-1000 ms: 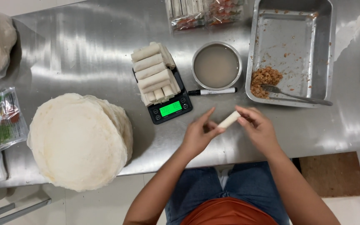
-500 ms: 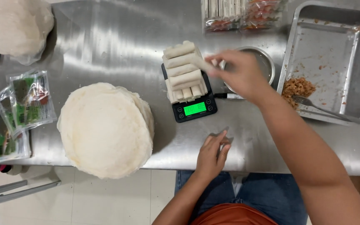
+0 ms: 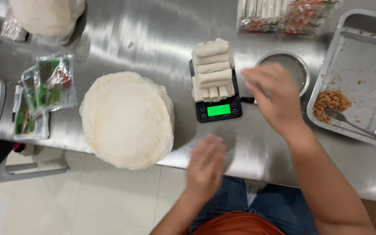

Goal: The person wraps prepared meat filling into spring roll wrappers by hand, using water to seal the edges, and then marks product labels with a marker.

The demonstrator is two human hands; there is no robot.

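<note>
Stack of pale rolled wrappers [image 3: 213,69] sits on black digital scale [image 3: 218,109], centre-top of frame; top rolls lie with long axis left-right, slightly tilted up to the right, while lower-row rolls point end-on toward the display. Right hand [image 3: 275,98] hovers just right of the scale, fingers spread wide, empty. Left hand [image 3: 205,167] at lower centre near table edge, blurred; finger state cannot be told. Round wrapper pile [image 3: 127,119] at left.

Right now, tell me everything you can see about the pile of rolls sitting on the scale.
The pile of rolls is pale, cream-coloured wrapped cylinders stacked in layers on a small black scale with a lit green display. The upper rolls lie crosswise; the bottom row shows its ends toward the camera. The pile overhangs the scale's platform. Neither hand touches it; the right hand hovers just beside it.
</note>
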